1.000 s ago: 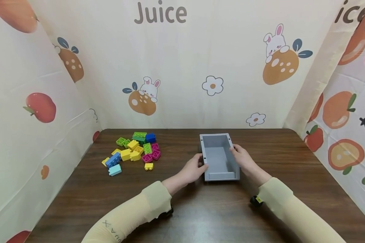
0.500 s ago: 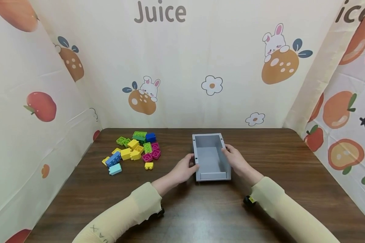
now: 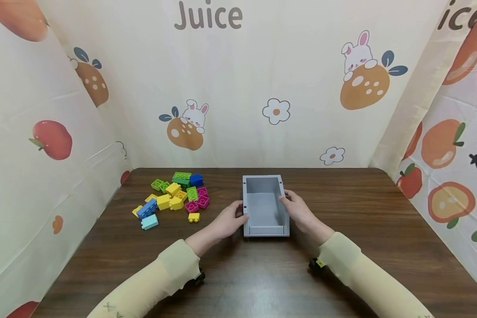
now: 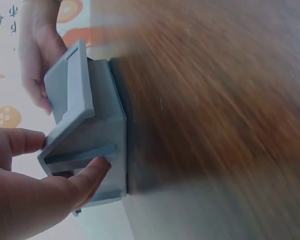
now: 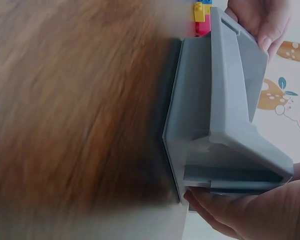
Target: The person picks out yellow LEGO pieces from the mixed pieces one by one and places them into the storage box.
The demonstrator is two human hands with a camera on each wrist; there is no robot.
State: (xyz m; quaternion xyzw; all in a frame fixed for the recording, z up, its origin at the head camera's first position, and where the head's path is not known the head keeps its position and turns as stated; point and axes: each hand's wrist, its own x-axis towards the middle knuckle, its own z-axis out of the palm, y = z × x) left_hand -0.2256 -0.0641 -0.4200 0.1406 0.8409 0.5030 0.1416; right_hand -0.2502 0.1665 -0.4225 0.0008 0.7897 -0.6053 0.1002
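Observation:
A grey open-topped bin [image 3: 263,230] stands on the brown table, with nothing inside it in the head view. My left hand [image 3: 225,221] grips its left side, thumb at the rim. On the opposite side, my right hand [image 3: 302,213] holds the right wall with the thumb over the edge. The left wrist view has the left hand [image 4: 45,185] with its fingers against the side of the bin [image 4: 102,130]. In the right wrist view the right hand [image 5: 255,207] lies along the side and underside of the rim of the bin [image 5: 195,90].
Several toy bricks lie loose at the left of the table [image 3: 361,212]: yellow [image 3: 164,202], blue [image 3: 147,209], light blue [image 3: 149,221], green [image 3: 192,193] and magenta [image 3: 202,202]. A single small yellow brick [image 3: 194,217] is nearest the left hand. A printed curtain [image 3: 230,88] stands behind the table.
Both hands have moved the bin leftward across the table, bringing it closer to the bricks. Their grip looks the same, and the bricks have stayed in place.

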